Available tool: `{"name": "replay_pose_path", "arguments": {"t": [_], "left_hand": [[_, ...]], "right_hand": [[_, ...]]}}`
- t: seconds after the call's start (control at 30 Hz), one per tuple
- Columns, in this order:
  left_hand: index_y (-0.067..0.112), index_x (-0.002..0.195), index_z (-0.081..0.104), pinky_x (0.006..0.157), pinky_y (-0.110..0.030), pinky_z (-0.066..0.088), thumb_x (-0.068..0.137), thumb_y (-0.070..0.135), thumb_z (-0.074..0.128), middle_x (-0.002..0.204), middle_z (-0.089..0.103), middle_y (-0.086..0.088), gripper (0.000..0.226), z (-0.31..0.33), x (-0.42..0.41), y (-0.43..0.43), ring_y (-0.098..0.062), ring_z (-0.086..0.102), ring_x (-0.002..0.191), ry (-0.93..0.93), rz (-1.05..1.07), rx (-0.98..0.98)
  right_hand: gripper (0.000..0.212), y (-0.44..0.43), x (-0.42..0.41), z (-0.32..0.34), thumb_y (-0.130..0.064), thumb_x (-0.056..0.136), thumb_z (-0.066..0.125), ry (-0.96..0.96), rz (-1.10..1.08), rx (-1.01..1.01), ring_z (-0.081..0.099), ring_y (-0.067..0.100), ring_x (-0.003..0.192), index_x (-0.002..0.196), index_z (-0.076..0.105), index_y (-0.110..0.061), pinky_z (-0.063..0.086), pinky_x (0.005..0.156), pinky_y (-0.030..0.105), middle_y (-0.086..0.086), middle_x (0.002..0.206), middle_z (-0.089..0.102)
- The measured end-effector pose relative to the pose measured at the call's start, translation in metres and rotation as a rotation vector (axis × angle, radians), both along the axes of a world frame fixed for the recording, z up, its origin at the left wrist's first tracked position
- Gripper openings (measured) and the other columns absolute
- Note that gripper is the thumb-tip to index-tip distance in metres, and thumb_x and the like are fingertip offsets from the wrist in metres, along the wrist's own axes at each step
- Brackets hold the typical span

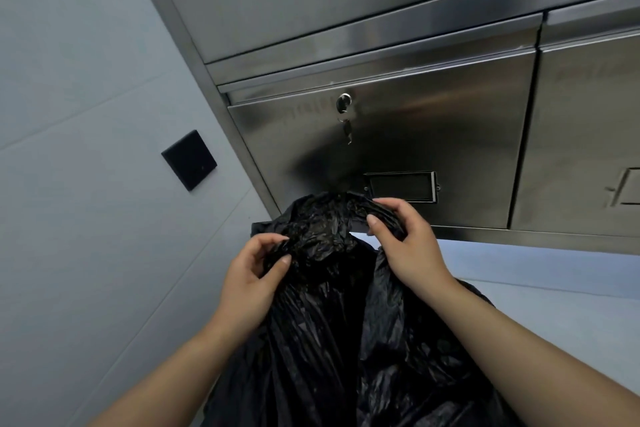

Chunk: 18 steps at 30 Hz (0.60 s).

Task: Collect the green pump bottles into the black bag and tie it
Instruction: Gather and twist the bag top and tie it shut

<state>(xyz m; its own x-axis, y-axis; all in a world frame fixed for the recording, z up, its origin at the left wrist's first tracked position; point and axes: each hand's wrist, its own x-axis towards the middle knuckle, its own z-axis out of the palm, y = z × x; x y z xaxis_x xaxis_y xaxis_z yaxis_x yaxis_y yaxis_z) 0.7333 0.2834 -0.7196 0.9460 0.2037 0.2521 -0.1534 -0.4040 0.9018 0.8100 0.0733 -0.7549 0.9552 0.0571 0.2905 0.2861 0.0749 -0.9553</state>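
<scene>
Pinching gathered top of black bag (332, 322): left hand (247, 282), right hand (407, 239), fingers curled.

A brushed stainless-steel cabinet (433, 121) fills the upper right, its doors catching soft glare; one door carries a lock (344, 103) with keys hanging and a label holder (400, 186); left, a pale grey tiled wall (86, 80) bears a black square panel (189, 159); a pale surface (554, 270) runs below.

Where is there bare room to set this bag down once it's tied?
The pale surface right of the bag, below the steel cabinet, shows bare. Left, little gap shows between bag and wall. The left hand and right hand both grip its gathered top.
</scene>
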Motion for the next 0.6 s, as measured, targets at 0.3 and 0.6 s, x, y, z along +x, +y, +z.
{"name": "replay_pose_path", "arguments": {"t": [0.3, 0.6], "left_hand": [[0.036, 0.084, 0.066, 0.077, -0.003, 0.041, 0.084, 0.000, 0.063, 0.092, 0.065, 0.023, 0.036, -0.033, -0.032, 0.001, 0.011, 0.057, 0.093, 0.080, 0.051, -0.028], [0.020, 0.088, 0.062, 0.079, -0.004, 0.038, 0.079, -0.006, 0.064, 0.091, 0.066, 0.006, 0.027, -0.050, -0.052, 0.020, 0.008, 0.058, 0.089, 0.186, -0.015, 0.078]], "right_hand": [[0.018, 0.016, -0.008, -0.028, -0.030, 0.087, 0.062, 0.075, 0.038, -0.095, 0.060, -0.003, 0.099, 0.104, 0.061, -0.037, 0.048, 0.092, 0.025, -0.017, 0.104, 0.067], [0.028, 0.051, -0.032, -0.033, -0.016, 0.079, 0.073, 0.058, 0.205, -0.118, 0.063, -0.005, 0.091, 0.097, 0.063, -0.035, 0.047, 0.078, 0.009, -0.017, 0.095, 0.069]]}}
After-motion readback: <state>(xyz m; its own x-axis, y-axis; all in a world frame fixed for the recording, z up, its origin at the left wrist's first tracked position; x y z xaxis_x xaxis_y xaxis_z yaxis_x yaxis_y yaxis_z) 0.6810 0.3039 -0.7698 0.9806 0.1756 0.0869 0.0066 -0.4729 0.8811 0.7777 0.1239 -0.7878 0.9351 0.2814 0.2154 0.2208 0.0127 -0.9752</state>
